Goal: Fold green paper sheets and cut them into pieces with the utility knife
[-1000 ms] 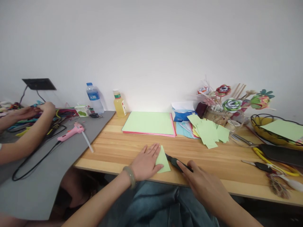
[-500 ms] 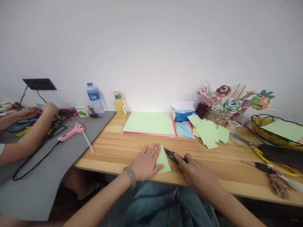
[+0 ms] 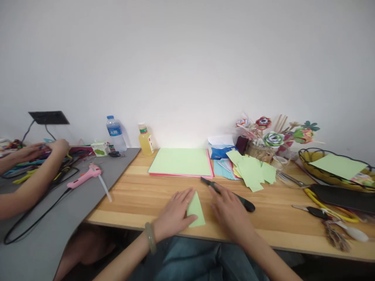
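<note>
Nothing is legible: the blue label [image 3: 114, 130] on the water bottle [image 3: 117, 143] is too blurred to read.

head-worn view, forward and down, over desk [image 3: 133, 197]

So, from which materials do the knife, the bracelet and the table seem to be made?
Knife: dark, smooth handle with little shine, probably matte plastic.
Bracelet: grey-green, smooth, slightly glossy, perhaps stone or glass.
Table: wood or wood-look laminate, satin finish, with striped grain.

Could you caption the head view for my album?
Left hand flat on a pale-green paper piece, right hand over a dark-handled knife, wooden table beneath.
</note>
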Available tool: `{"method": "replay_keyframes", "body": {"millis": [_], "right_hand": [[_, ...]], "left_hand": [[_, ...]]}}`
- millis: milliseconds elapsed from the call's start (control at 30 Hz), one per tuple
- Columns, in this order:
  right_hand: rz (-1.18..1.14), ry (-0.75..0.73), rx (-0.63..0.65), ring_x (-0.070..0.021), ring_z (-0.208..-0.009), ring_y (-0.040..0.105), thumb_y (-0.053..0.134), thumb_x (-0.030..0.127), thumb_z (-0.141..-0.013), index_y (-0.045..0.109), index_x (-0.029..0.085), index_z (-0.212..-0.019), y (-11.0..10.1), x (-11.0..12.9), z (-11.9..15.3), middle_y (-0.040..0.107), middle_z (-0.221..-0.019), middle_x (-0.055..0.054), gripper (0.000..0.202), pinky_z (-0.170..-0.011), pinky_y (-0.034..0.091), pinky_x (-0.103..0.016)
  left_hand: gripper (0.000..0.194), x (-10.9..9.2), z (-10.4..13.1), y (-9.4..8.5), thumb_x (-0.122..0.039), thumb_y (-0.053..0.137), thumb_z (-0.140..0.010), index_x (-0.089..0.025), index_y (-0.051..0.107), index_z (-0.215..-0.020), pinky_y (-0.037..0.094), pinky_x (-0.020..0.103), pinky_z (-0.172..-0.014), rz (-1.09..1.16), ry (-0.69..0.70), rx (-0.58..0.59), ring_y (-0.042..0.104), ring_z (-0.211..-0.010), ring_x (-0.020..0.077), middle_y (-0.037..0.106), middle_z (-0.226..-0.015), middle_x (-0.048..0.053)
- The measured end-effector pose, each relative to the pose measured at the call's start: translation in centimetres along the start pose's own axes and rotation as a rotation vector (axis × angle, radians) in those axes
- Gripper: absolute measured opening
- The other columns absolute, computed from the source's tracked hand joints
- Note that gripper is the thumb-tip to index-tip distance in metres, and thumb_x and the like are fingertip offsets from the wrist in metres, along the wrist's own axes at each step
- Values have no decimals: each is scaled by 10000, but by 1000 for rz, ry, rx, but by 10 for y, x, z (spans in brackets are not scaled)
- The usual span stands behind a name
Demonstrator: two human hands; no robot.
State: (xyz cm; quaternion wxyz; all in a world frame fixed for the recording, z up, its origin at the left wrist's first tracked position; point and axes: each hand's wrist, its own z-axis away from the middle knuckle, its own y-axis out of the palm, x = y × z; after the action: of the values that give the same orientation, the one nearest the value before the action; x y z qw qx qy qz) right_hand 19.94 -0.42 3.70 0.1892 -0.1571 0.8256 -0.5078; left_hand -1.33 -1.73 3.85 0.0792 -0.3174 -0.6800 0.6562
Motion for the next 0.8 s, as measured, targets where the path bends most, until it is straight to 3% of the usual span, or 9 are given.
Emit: {"method": "replay_keyframes", "body": {"millis": [133,267,367,467,567,667,800], "right_hand": [[-90,-87,-82,-239,-1076,540,497,480,-817,541,134,-1201,7,42,14,598,-1175,-112,519,-905,429,-354],[-136,-127,-191,-255,-1085,541,568,562,-726,514,93,-1224,8,62,27,555,-1227,-144,686,-865,459,-342],[-161,-188,-272,-272,-1127,509,574,484,-750,507,99,-1226,6,61,35,510,-1277,-144,616,-871,453,-369],[-199,-307,-369,-185,-1049,570,495,262,-832,565,177,-1139,4,58,41,616,-1158,-23,326,-856,463,-298],[-256,-347,-442,-113,-936,620,403,156,-854,604,213,-1031,-2,54,44,683,-1008,49,274,-785,483,-210],[-316,-254,-469,-56,-822,642,345,122,-852,606,217,-998,-14,31,41,704,-917,46,314,-732,478,-139],[-283,75,-574,-117,-708,665,428,168,-854,592,237,-1071,-30,-55,25,704,-914,-7,281,-617,511,-207]], "left_hand": [[507,-4,6,12,-399,415,-897,-165,352,-1342,253,439,-1066,-69,19,-62,292,-1304,233,336,-1417,112],[418,-10,14,24,-270,328,-928,-148,382,-1324,295,445,-1050,-133,20,-118,314,-1295,225,379,-1390,113],[439,-12,19,27,-214,297,-919,-136,341,-1349,312,426,-1049,-69,-4,-154,337,-1285,210,390,-1384,108],[481,-11,24,28,-169,286,-896,-152,282,-1376,342,391,-1038,87,-37,-205,393,-1250,183,421,-1364,96],[482,-9,29,24,-194,304,-902,-204,271,-1382,335,368,-1046,274,-58,-193,387,-1256,167,403,-1381,62],[456,-8,27,11,-304,342,-918,-198,319,-1361,312,372,-1059,407,-155,-182,380,-1262,178,397,-1385,61],[386,-8,5,-17,-336,372,-905,-182,491,-1238,353,377,-1021,367,-132,-203,469,-1182,198,527,-1270,71]]}}
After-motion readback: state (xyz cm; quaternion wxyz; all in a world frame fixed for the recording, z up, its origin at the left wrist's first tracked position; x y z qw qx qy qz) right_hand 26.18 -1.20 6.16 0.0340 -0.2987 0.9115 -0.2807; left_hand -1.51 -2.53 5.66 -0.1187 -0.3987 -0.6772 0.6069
